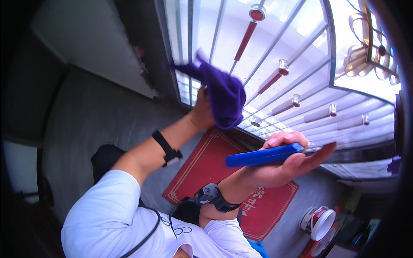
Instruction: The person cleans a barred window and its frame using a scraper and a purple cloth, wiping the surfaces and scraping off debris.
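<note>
My left hand [205, 111] is raised and holds a purple cloth [226, 93], which hangs in folds over it and hides most of the fingers. The cloth is close to a glass door [255, 45] with metal bars; whether it touches the glass I cannot tell. My right hand [280, 167] is palm up, lower and farther right, gripping a blue bar-shaped object [264, 155] between its fingers and palm, with one finger stretched out. The kind of object cannot be told. A black band is on my left forearm and a strapped device on my right.
A red doormat [206, 161] with writing lies on the grey floor below my arms. White buckets [322, 224] stand at the lower right. The barred door has red and chrome fittings [257, 13]. A dark wall edge runs along the left of the door.
</note>
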`<state>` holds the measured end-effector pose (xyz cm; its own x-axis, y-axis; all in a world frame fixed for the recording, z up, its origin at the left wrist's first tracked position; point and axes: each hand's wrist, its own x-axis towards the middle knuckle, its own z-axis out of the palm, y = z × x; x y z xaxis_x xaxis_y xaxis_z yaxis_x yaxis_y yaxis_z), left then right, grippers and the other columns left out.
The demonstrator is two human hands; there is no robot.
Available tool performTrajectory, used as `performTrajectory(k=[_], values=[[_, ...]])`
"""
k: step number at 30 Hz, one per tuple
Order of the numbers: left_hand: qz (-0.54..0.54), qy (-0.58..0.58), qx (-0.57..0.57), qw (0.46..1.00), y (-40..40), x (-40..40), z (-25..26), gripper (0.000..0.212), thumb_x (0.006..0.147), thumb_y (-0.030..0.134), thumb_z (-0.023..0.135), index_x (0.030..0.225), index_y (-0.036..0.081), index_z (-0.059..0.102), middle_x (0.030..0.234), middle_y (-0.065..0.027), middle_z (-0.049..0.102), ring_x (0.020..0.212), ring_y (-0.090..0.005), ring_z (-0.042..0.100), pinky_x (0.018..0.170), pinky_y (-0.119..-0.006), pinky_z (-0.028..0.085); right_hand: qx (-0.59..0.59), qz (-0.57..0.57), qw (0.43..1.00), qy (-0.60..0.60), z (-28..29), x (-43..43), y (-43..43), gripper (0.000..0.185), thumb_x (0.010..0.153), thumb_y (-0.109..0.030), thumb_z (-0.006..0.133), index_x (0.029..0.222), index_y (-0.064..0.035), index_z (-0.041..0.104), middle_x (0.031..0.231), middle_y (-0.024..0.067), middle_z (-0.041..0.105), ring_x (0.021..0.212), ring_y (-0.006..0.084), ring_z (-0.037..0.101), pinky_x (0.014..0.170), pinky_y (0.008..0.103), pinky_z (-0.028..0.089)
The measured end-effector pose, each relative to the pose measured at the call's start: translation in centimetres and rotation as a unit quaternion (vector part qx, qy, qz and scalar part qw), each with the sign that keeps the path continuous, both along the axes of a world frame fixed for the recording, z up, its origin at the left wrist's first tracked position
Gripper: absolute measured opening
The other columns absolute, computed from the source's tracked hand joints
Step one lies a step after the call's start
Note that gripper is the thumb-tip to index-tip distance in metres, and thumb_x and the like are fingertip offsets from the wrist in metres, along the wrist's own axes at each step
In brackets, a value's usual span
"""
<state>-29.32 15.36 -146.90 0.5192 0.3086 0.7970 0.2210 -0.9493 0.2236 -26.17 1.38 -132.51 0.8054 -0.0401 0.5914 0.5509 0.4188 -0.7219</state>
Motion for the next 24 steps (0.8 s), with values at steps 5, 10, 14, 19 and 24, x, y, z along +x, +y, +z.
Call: performTrajectory(k=[5, 10, 14, 19, 24], values=[[-0.082, 0.154, 0.229, 0.958, 5.0, 0.9, 2.8, 0.034, 0.077, 0.031, 0.054, 0.109, 0.02, 0.061, 0.12, 0.0006, 0.055, 0.121, -0.0194, 0.043, 0.103, -0.045, 0.022, 0.063, -0.076, 0.994, 0.045, -2.8, -2.5, 0.1, 0.079, 0.088, -0.048, 0.048, 0.145, -0.0075, 0.01, 0.063, 0.0025, 0.045, 0.047, 0.0081, 0.04, 0.04, 0.0196, 0.034], [-0.202, 0.181, 0.461, 0.845, 10.9, -3.1, -3.2, 0.037, 0.078, 0.022, 0.049, 0.113, 0.016, 0.059, 0.126, -0.0005, 0.053, 0.129, -0.0157, 0.037, 0.11, -0.037, 0.019, 0.005, -0.061, 0.998, 0.017, -6.7, -3.9, -1.5, 0.074, 0.088, -0.033, 0.053, 0.144, -0.0047, 0.014, 0.068, 0.0047, 0.051, 0.05, 0.0088, 0.045, 0.044, 0.0194, 0.037], [-0.252, 0.277, 0.333, 0.866, 13.9, -8.1, -1.3, 0.039, 0.075, 0.017, 0.055, 0.114, 0.013, 0.059, 0.128, -0.0042, 0.052, 0.127, -0.0173, 0.04, 0.11, -0.039, 0.025, -0.014, -0.049, 0.998, 0.022, -7.9, -4.6, -3.0, 0.071, 0.089, -0.029, 0.052, 0.144, -0.0052, 0.015, 0.071, 0.0035, 0.053, 0.051, 0.0069, 0.047, 0.045, 0.0183, 0.039], [-0.124, 0.305, 0.313, 0.891, 13.8, -11.4, 6.7, 0.041, 0.071, 0.014, 0.061, 0.112, 0.01, 0.059, 0.12, -0.0104, 0.056, 0.117, -0.0265, 0.05, 0.1, -0.044, 0.037, 0.034, -0.022, 0.993, 0.107, -10.9, -4.3, -2.2, 0.068, 0.089, -0.023, 0.05, 0.144, -0.0047, 0.015, 0.07, 0.0027, 0.054, 0.052, 0.0062, 0.049, 0.046, 0.0174, 0.04], [-0.165, 0.25, 0.034, 0.953, 11.0, -8.6, 6.3, 0.051, 0.073, 0.018, 0.064, 0.12, 0.007, 0.051, 0.117, -0.0121, 0.055, 0.115, -0.0331, 0.048, 0.1, -0.042, 0.034, 0.117, 0.03, 0.987, 0.106, -11.4, -2.7, -0.7, 0.068, 0.089, -0.022, 0.049, 0.144, -0.0049, 0.013, 0.069, 0.0036, 0.053, 0.052, 0.0079, 0.049, 0.046, 0.0188, 0.041]])
